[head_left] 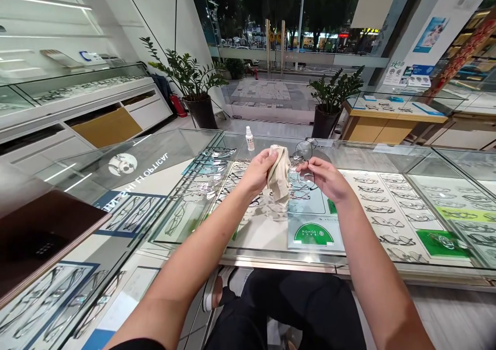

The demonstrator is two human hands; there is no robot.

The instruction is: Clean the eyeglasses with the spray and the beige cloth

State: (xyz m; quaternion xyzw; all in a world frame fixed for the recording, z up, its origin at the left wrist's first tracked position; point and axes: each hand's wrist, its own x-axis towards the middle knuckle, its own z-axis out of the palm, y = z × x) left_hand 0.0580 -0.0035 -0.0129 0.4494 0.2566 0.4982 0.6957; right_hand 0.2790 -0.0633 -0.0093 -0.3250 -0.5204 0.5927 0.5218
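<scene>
The glasses point(304, 148) are up over the glass counter point(279, 264), to the right of the small white bottle point(249, 139). Their long axis seems to run roughly away from the person, one lens beyond the other. The right hand point(327, 178) has them pinched between nearly closed thumb and fingertips, its forearm angled inward. Left of them and just right of the bottle, the left hand point(258, 172), fingers closed, grips a cloth point(278, 177) that hangs down, near the glasses.

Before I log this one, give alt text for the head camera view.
The left hand holds a beige cloth and the right hand pinches thin-rimmed glasses above a glass display case of eyeglasses; a small white bottle stands beyond.
</scene>
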